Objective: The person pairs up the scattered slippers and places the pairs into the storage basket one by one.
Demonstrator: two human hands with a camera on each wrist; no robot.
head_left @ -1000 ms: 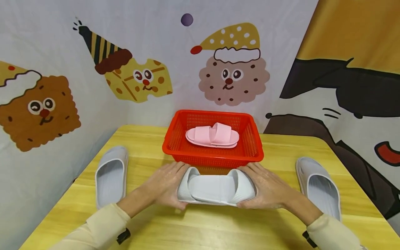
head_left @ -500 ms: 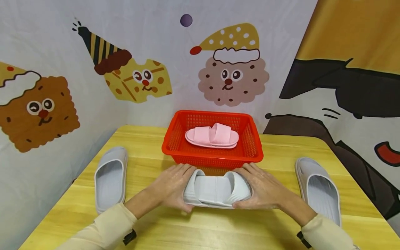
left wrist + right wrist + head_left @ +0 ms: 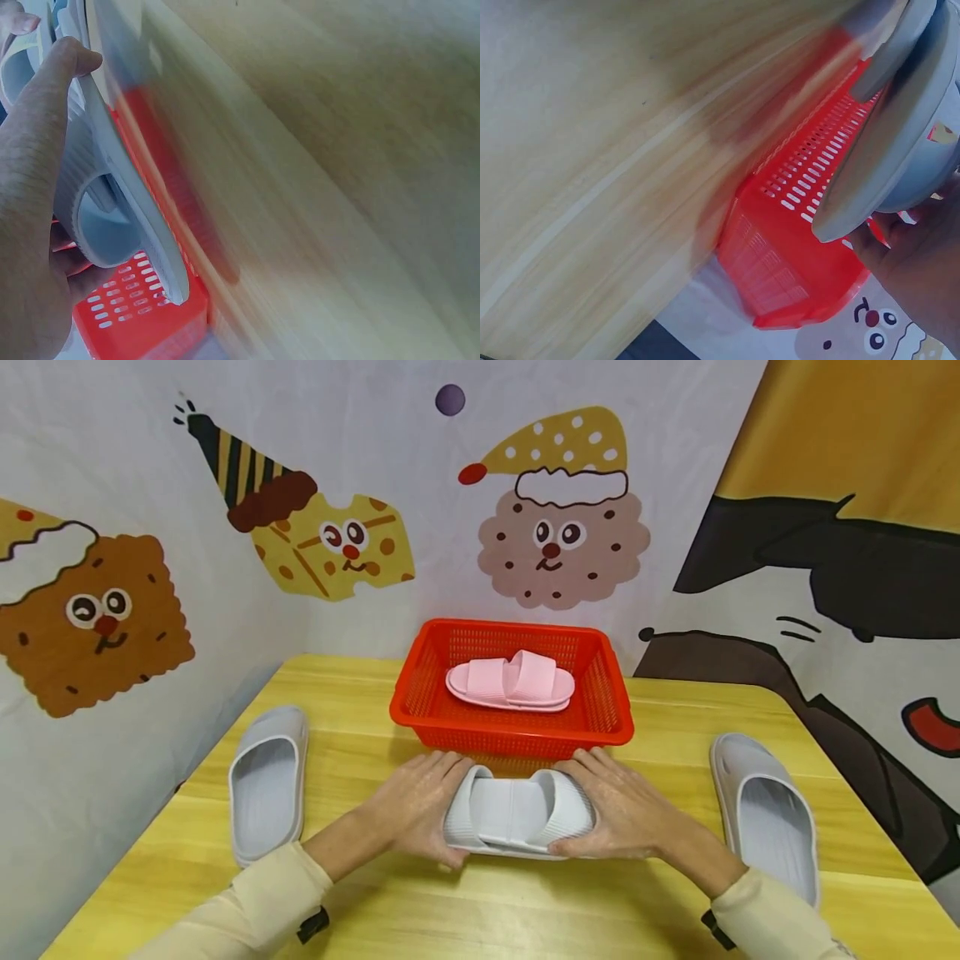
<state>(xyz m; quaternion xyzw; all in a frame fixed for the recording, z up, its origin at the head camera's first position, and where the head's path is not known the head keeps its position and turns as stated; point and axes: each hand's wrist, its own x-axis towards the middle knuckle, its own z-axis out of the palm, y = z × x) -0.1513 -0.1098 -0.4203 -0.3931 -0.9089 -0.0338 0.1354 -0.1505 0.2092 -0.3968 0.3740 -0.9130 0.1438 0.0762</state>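
Observation:
A pair of pale grey slide slippers [image 3: 510, 806] is held level just in front of the red basket [image 3: 517, 739], toes outward and heels overlapping. The left hand [image 3: 427, 806] grips the left end, thumb near the sole and fingers behind the ribbed strap. At the other end the right hand [image 3: 618, 806] grips the second slipper the same way. In the left wrist view the slipper's sole edge [image 3: 142, 202] shows above the wooden table; in the right wrist view a slipper's underside [image 3: 885, 157] faces the camera. Pink slippers [image 3: 510, 682] lie inside the basket.
On the wooden table [image 3: 480, 910], a grey closed-toe slipper [image 3: 266, 793] lies at the left and a matching grey slipper [image 3: 772, 827] at the right. Behind the table hangs a cloth printed with cartoon snacks [image 3: 555, 552].
Both hands have come closer together, so the two pale grey slippers overlap more at their heels. The basket, the pink slippers and the grey side slippers stay put.

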